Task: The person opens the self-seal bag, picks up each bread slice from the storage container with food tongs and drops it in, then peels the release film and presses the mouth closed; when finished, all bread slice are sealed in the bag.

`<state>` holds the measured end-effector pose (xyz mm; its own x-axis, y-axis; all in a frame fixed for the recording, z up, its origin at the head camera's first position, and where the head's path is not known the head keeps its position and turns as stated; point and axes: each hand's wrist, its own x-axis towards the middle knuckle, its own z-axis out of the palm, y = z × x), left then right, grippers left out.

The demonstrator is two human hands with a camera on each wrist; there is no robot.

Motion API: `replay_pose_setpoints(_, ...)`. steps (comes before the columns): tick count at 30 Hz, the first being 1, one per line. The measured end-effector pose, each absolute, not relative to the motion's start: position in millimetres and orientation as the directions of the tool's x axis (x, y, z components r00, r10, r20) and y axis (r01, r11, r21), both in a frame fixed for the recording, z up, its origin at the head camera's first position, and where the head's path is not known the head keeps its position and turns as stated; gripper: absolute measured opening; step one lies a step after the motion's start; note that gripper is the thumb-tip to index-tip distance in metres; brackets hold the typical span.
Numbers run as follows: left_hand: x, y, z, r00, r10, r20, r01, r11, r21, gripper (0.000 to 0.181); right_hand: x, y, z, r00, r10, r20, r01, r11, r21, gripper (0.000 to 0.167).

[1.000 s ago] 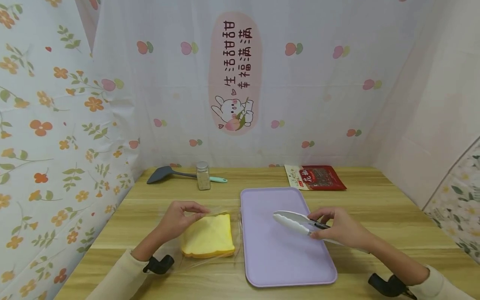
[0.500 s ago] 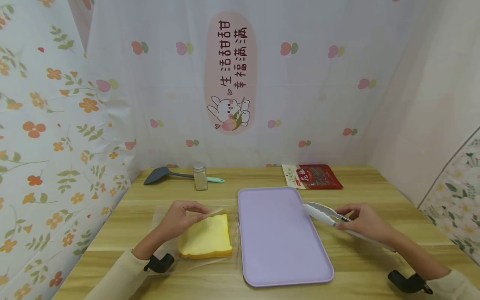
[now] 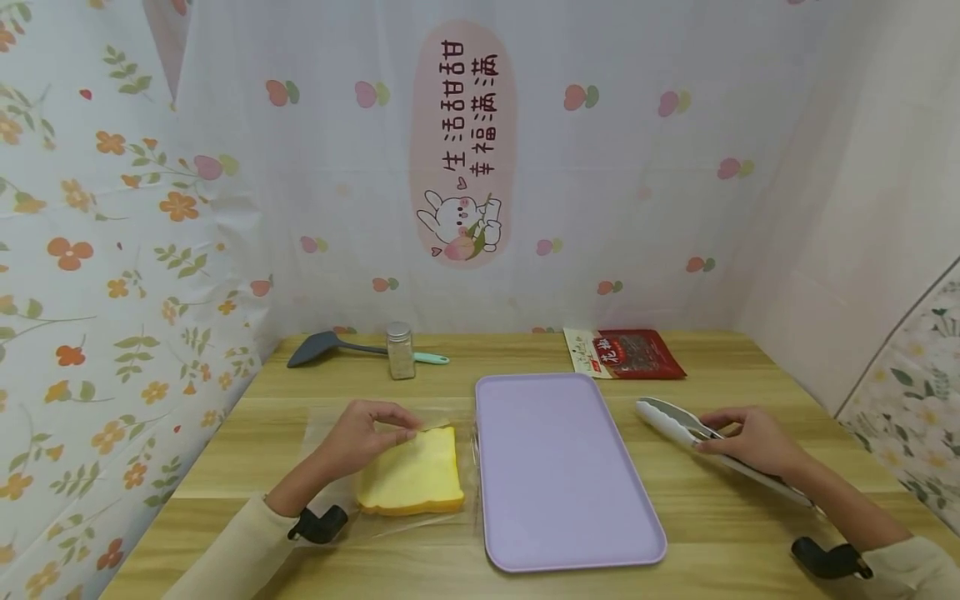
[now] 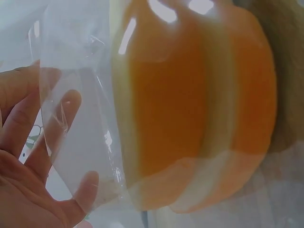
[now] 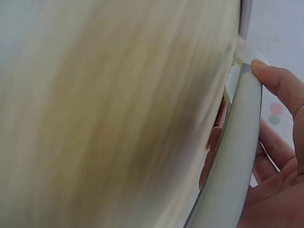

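My left hand [image 3: 367, 442] pinches the upper edge of a clear plastic bag [image 3: 330, 417] with thumb and fingertips. Two stacked slices of bread [image 3: 412, 475], pale yellow with orange crusts, lie inside it on the table. Through the film in the left wrist view, the crusts of the bread [image 4: 166, 114] show side by side, close to the left hand [image 4: 33, 147]. To the right of the tray, my right hand [image 3: 757, 442] grips white-tipped tongs [image 3: 667, 421] low over the table. Their pale handle [image 5: 232, 147] runs along the fingers in the right wrist view.
A lilac tray [image 3: 566, 475] lies between the hands. Behind it are a red-and-cream spice packet [image 3: 630, 353], a spice jar [image 3: 401, 354] with a metal lid, and a dark turner [image 3: 322, 348] with a mint handle end. Printed curtains [image 3: 615, 183] hang around the table.
My right hand has carried the tongs rightward, from over the tray to beside it. The left hand keeps its pinch on the bag's edge, almost unmoved.
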<state>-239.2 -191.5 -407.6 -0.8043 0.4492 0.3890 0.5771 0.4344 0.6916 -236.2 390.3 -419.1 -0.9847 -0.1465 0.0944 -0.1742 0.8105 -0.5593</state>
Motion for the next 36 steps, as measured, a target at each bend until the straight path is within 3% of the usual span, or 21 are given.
replay_pose_setpoints(9, -244, -194, -406, -0.788, 0.485, 0.379, 0.599, 0.461, 0.655, 0.011, -236, 399, -423, -0.983, -0.161, 0.091, -0.184, 0.828, -0.53, 0.063)
replay_pose_setpoints(14, -253, -194, -400, -0.783, 0.507, 0.36, 0.607, 0.496, 0.621, 0.014, -236, 396, -422, -0.969, -0.223, 0.106, -0.247, 0.874, -0.418, 0.083)
replay_pose_setpoints(18, -257, -192, -396, -0.779, 0.539, 0.322, 0.604, 0.503, 0.618, 0.017, -234, 396, -423, -0.969, -0.223, 0.103, -0.246, 0.89, -0.384, 0.089)
replay_pose_setpoints(22, -259, -189, -394, -0.782, 0.549, 0.293, 0.594, 0.517, 0.616, 0.016, -234, 398, -425, -0.971, -0.219, 0.095, -0.239, 0.89, -0.389, 0.09)
replay_pose_setpoints(27, -272, -193, -394, -0.829, 0.509, 0.232, 0.505, 0.505, 0.7, 0.018, -233, 394, -423, -0.967, -0.238, 0.094, -0.256, 0.887, -0.384, 0.09)
replay_pose_setpoints(32, -286, -198, -396, -0.85, 0.495, 0.177, 0.466, 0.553, 0.69, 0.02, -221, 365, -410, -0.947, -0.264, 0.183, -0.309, 0.905, -0.293, 0.088)
replay_pose_setpoints(34, -291, -198, -397, -0.844, 0.512, 0.159, 0.475, 0.578, 0.664, 0.02, -216, 344, -403, -0.937, -0.281, 0.208, -0.337, 0.884, -0.324, 0.079)
replay_pose_setpoints(36, -296, -197, -398, -0.831, 0.538, 0.138, 0.488, 0.589, 0.644, 0.018, -210, 317, -395, -0.932, -0.305, 0.193, -0.36, 0.829, -0.427, 0.067)
